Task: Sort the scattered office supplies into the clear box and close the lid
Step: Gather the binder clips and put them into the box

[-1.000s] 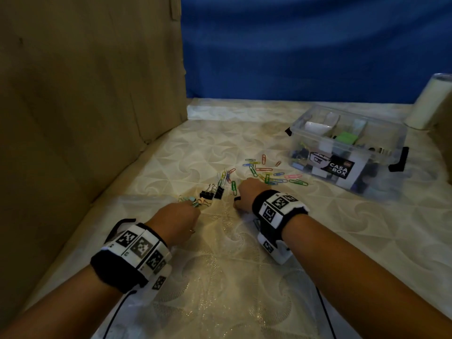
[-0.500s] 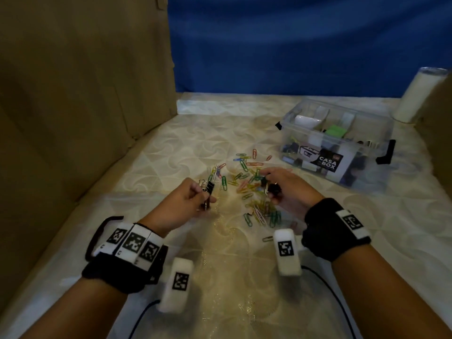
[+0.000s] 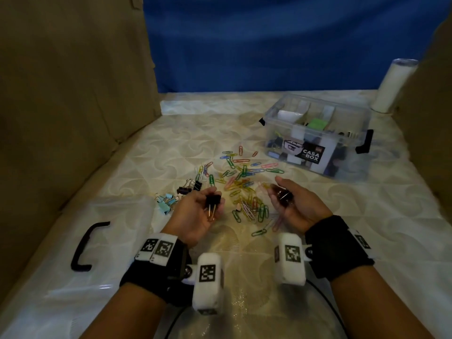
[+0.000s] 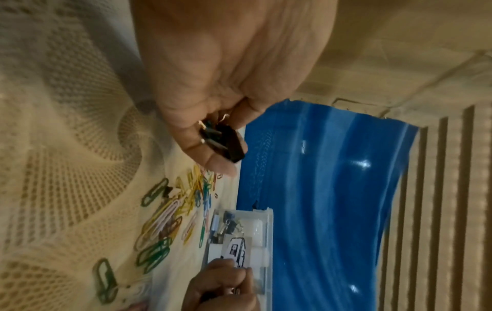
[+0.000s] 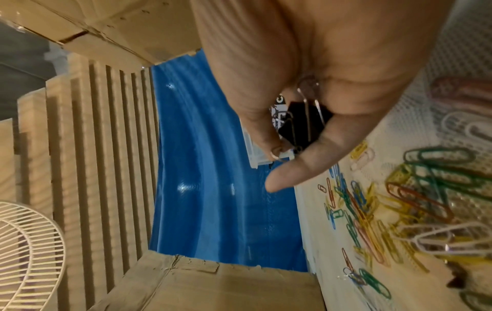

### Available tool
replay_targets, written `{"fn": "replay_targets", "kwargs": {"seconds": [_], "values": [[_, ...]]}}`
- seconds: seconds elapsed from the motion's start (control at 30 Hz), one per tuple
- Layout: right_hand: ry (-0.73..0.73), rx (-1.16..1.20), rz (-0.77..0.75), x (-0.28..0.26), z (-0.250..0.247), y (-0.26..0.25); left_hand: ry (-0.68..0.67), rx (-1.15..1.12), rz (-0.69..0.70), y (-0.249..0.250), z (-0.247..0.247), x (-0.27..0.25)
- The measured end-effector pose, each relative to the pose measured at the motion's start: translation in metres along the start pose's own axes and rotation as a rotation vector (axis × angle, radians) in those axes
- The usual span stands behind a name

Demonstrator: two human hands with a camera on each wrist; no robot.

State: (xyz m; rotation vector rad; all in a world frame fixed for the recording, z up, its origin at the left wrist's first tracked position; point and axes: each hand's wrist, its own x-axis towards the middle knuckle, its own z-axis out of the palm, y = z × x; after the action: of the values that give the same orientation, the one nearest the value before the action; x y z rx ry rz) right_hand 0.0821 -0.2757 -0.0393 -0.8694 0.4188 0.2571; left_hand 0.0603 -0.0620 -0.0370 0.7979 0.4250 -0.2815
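Above the cloth-covered table my left hand (image 3: 208,204) is turned palm up and pinches a black binder clip (image 3: 213,199), also seen in the left wrist view as a binder clip (image 4: 227,142). My right hand (image 3: 281,195), palm up too, curls its fingers round another black binder clip (image 3: 284,197), whose wire handles show in the right wrist view (image 5: 302,124). Many coloured paper clips (image 3: 244,189) lie scattered between and beyond the hands. Light blue binder clips (image 3: 166,202) and black binder clips (image 3: 188,188) lie to the left. The clear box (image 3: 315,165) stands open at the far right, partly filled.
The box's clear lid (image 3: 61,277) with a black handle (image 3: 84,245) lies flat at the near left. Cardboard walls (image 3: 73,94) close in the left and right sides, with a blue backdrop behind. A white cylinder (image 3: 391,86) stands behind the box.
Both hands have lifted off the table and turned palm up, each now holding a black binder clip picked from the scattered pile.
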Motion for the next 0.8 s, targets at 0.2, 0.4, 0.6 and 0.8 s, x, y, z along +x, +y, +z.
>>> {"fn": "replay_targets", "kwargs": {"seconds": [0.2,0.4,0.6,0.8], "values": [[-0.048,-0.103,-0.045,-0.005,-0.009,-0.007,0.056,1.146,0.308,0.006,0.016,0.02],[-0.041,-0.132,-0.07,-0.008,-0.019,-0.01,-0.139,2.082,0.45,0.008,0.025,0.026],[0.02,-0.142,-0.086,-0.008,-0.026,-0.01,-0.223,2.194,0.513,0.005,0.034,0.026],[0.023,-0.29,-0.116,-0.007,-0.02,-0.012,-0.232,2.239,0.638,0.001,0.03,0.025]]}}
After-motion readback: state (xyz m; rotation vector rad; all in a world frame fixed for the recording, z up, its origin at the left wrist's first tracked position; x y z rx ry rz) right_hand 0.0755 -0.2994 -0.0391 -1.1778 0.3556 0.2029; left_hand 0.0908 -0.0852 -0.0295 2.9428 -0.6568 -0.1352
